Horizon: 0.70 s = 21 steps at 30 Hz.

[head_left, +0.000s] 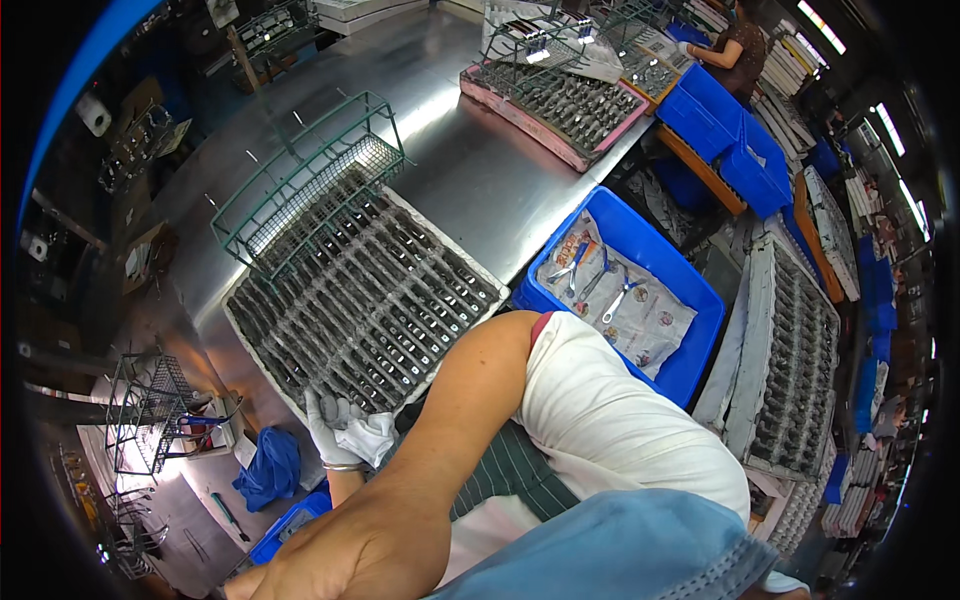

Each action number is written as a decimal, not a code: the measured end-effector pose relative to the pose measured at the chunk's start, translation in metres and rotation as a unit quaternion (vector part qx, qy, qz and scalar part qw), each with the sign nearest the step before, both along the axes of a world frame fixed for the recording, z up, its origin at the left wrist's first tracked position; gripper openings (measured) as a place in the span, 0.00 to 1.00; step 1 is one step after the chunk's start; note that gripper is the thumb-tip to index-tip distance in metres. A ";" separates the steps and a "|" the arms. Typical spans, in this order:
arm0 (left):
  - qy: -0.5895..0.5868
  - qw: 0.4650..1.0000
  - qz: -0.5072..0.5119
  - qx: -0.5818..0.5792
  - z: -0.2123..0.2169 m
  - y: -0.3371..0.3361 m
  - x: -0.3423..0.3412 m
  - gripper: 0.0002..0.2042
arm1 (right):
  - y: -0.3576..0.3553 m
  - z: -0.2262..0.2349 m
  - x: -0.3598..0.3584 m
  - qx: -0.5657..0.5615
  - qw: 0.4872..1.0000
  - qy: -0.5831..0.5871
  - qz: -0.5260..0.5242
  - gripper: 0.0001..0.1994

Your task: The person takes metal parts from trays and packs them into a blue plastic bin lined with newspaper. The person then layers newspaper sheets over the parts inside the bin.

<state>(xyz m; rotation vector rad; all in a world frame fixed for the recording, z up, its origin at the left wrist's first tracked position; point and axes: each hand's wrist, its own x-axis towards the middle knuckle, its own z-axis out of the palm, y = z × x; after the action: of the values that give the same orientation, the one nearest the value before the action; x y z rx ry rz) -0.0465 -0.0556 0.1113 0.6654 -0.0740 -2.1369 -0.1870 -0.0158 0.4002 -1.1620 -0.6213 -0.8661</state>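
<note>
My left hand (335, 428), in a white glove with greyed fingertips and a bracelet at the wrist, is at the near edge of a rectangular tray (470, 318). Its fingers are closed on a crumpled white cloth (372, 437), perhaps a loose glove. Dark ridged rows fill the tray, with small shiny metal pieces (395, 345) set along them. Bare and close to the camera, my right hand (370, 545) is bent back under a raised elbow. Its fingers are hidden or out of view at the lower edge.
A green wire rack (300, 190) stands over the tray's far side. Right of it, a blue bin (705, 305) holds paper and several metal tools. A pink-edged tray (560, 150) lies farther along the metal table (440, 190). Another person (735, 50) works at the far right.
</note>
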 end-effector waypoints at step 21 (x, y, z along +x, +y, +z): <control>-0.106 0.987 0.101 0.071 0.011 -0.019 -0.007 0.25 | -0.012 -0.023 -0.015 0.096 0.986 0.122 -0.053 0.13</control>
<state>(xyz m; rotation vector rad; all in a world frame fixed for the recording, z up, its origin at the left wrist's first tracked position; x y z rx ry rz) -0.0531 -0.0745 0.1219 0.9431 0.0306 -1.8845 -0.2021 -0.0281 0.3775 -1.1117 -0.2713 -0.8384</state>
